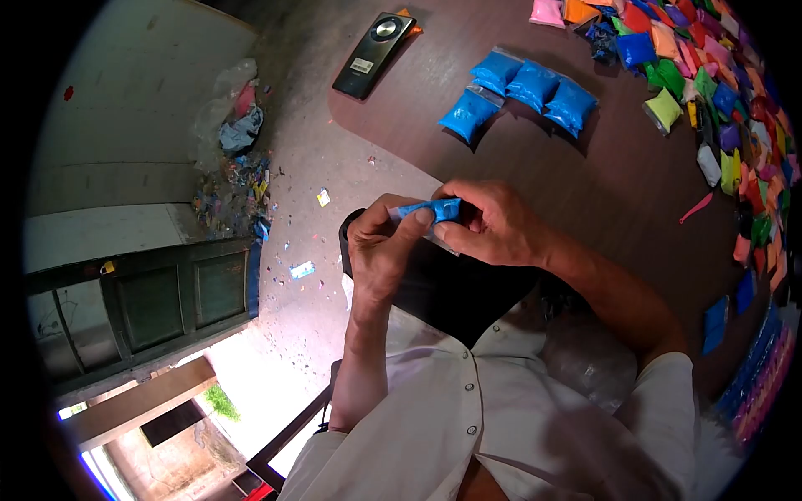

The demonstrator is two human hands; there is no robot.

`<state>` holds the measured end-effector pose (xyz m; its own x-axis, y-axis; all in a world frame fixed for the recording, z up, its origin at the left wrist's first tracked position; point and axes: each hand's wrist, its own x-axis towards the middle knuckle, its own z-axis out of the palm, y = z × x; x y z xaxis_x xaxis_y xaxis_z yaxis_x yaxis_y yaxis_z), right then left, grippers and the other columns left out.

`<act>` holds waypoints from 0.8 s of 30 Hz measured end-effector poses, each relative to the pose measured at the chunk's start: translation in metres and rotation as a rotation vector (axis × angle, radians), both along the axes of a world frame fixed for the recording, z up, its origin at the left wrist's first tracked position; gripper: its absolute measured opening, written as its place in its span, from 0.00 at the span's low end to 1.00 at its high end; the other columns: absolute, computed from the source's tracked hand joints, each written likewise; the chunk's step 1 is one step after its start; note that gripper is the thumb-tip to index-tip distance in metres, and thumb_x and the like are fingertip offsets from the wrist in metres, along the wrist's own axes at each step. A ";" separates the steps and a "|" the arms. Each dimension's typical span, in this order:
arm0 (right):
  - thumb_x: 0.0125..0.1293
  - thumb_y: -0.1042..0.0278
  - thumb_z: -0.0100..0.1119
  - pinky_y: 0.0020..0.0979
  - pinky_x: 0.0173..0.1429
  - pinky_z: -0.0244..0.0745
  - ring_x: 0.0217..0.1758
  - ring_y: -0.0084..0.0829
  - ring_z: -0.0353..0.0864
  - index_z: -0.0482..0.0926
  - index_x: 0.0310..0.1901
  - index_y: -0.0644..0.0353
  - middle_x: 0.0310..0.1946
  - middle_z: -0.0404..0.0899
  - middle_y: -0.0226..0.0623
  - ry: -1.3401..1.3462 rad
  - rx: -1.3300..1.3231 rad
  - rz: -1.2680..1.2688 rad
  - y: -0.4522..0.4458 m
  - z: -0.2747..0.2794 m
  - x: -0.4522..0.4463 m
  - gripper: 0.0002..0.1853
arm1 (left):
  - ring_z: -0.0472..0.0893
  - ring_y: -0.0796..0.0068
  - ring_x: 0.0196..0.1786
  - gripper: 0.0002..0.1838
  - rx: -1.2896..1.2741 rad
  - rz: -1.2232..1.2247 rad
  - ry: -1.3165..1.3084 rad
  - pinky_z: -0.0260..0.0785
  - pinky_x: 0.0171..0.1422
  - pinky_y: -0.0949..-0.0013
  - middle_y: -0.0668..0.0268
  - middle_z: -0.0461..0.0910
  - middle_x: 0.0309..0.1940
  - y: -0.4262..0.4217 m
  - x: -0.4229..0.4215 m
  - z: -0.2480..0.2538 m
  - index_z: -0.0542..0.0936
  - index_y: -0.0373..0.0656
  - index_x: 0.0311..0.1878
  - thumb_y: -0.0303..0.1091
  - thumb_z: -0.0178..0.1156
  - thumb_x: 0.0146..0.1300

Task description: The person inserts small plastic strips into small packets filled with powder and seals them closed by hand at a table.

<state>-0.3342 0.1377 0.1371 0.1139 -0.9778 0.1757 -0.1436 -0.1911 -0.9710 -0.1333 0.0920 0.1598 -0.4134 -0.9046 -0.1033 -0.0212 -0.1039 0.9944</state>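
Between my two hands is a small blue packet (445,210) in clear plastic, held up near the table's edge. My left hand (384,242) pinches its left end, thumb on top. The fingers of my right hand (497,224) close on its right end, and a bit of clear plastic shows below them. Beyond my hands, several plump blue packets (532,85) lie grouped on the brown table (401,125). Whether the held packet is sealed I cannot tell.
A dark phone (373,57) lies at the table's far left, partly over an orange packet (410,23). Many coloured packets (666,77) are heaped along the right side, near a pink plastic stick (696,208). Litter (234,192) is scattered on the floor at left.
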 end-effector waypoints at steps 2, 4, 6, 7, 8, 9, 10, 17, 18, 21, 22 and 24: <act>0.69 0.67 0.66 0.25 0.32 0.75 0.29 0.18 0.80 0.81 0.49 0.66 0.28 0.82 0.32 -0.060 0.013 0.005 -0.001 0.000 0.001 0.12 | 0.81 0.83 0.42 0.08 -0.020 0.002 -0.018 0.74 0.53 0.75 0.68 0.87 0.39 0.000 0.001 0.001 0.87 0.36 0.45 0.30 0.72 0.69; 0.70 0.67 0.65 0.25 0.32 0.74 0.29 0.18 0.80 0.81 0.49 0.66 0.29 0.82 0.32 -0.120 0.026 0.009 -0.001 -0.001 0.001 0.12 | 0.81 0.83 0.42 0.08 -0.039 0.004 -0.036 0.74 0.53 0.75 0.68 0.87 0.39 0.000 0.001 0.002 0.87 0.36 0.45 0.30 0.72 0.69; 0.72 0.66 0.64 0.25 0.33 0.74 0.30 0.17 0.79 0.81 0.49 0.66 0.29 0.82 0.31 -0.130 0.004 0.013 -0.001 -0.005 0.000 0.11 | 0.80 0.84 0.42 0.08 0.028 0.031 -0.017 0.73 0.52 0.76 0.69 0.87 0.39 0.002 0.001 0.003 0.87 0.36 0.46 0.30 0.71 0.70; 0.72 0.66 0.64 0.25 0.33 0.74 0.30 0.17 0.79 0.81 0.49 0.66 0.29 0.82 0.31 -0.130 0.004 0.012 -0.001 -0.005 0.000 0.11 | 0.80 0.84 0.42 0.08 0.028 0.030 -0.017 0.73 0.52 0.76 0.69 0.87 0.39 0.002 0.000 0.002 0.87 0.36 0.46 0.30 0.71 0.70; 0.72 0.66 0.64 0.28 0.33 0.74 0.29 0.20 0.79 0.81 0.47 0.66 0.27 0.81 0.34 -0.129 -0.002 -0.017 0.000 -0.005 0.000 0.11 | 0.80 0.84 0.42 0.08 0.039 0.034 -0.004 0.73 0.52 0.76 0.70 0.87 0.38 0.003 -0.001 0.002 0.86 0.36 0.47 0.30 0.70 0.70; 0.71 0.66 0.64 0.31 0.34 0.75 0.29 0.23 0.79 0.81 0.44 0.66 0.26 0.80 0.37 -0.127 -0.009 -0.046 0.000 -0.005 0.000 0.11 | 0.80 0.85 0.42 0.08 0.051 0.038 0.009 0.73 0.52 0.76 0.71 0.86 0.38 0.004 -0.001 0.001 0.86 0.35 0.47 0.29 0.70 0.71; 0.71 0.66 0.64 0.31 0.34 0.75 0.29 0.23 0.79 0.81 0.44 0.66 0.26 0.80 0.37 -0.127 -0.008 -0.047 0.000 -0.005 0.000 0.11 | 0.80 0.85 0.42 0.08 0.053 0.037 0.010 0.73 0.52 0.76 0.71 0.86 0.38 0.004 -0.001 -0.001 0.86 0.35 0.47 0.29 0.70 0.71; 0.70 0.65 0.65 0.32 0.34 0.76 0.29 0.25 0.80 0.80 0.44 0.66 0.27 0.81 0.39 -0.143 0.041 -0.079 0.000 0.003 0.000 0.11 | 0.81 0.85 0.42 0.09 0.040 0.004 -0.014 0.73 0.53 0.75 0.71 0.87 0.39 0.003 0.000 -0.001 0.86 0.36 0.48 0.30 0.70 0.71; 0.69 0.65 0.65 0.33 0.34 0.76 0.29 0.25 0.80 0.80 0.44 0.66 0.27 0.81 0.39 -0.132 0.018 -0.083 0.000 0.004 0.001 0.11 | 0.81 0.85 0.43 0.09 0.020 -0.003 -0.015 0.73 0.53 0.75 0.71 0.87 0.39 0.002 0.001 0.000 0.86 0.36 0.48 0.30 0.70 0.71; 0.69 0.66 0.65 0.32 0.33 0.75 0.28 0.24 0.79 0.80 0.44 0.66 0.26 0.80 0.37 -0.179 0.035 -0.061 -0.001 0.001 0.001 0.11 | 0.81 0.85 0.43 0.08 0.003 -0.022 -0.057 0.73 0.53 0.76 0.71 0.87 0.39 0.001 0.005 -0.003 0.86 0.36 0.48 0.30 0.70 0.71; 0.69 0.66 0.65 0.32 0.33 0.75 0.28 0.24 0.79 0.80 0.44 0.66 0.26 0.80 0.37 -0.178 0.034 -0.057 -0.001 -0.001 0.001 0.11 | 0.81 0.85 0.43 0.08 0.002 -0.019 -0.056 0.73 0.53 0.76 0.71 0.87 0.39 0.001 0.005 -0.002 0.86 0.36 0.48 0.30 0.70 0.71; 0.72 0.65 0.63 0.24 0.30 0.67 0.28 0.14 0.70 0.80 0.48 0.65 0.28 0.76 0.24 -0.096 0.025 -0.030 -0.001 -0.004 -0.003 0.12 | 0.82 0.84 0.44 0.08 0.073 -0.016 0.002 0.74 0.54 0.75 0.70 0.87 0.40 0.004 -0.001 -0.001 0.86 0.35 0.46 0.31 0.70 0.71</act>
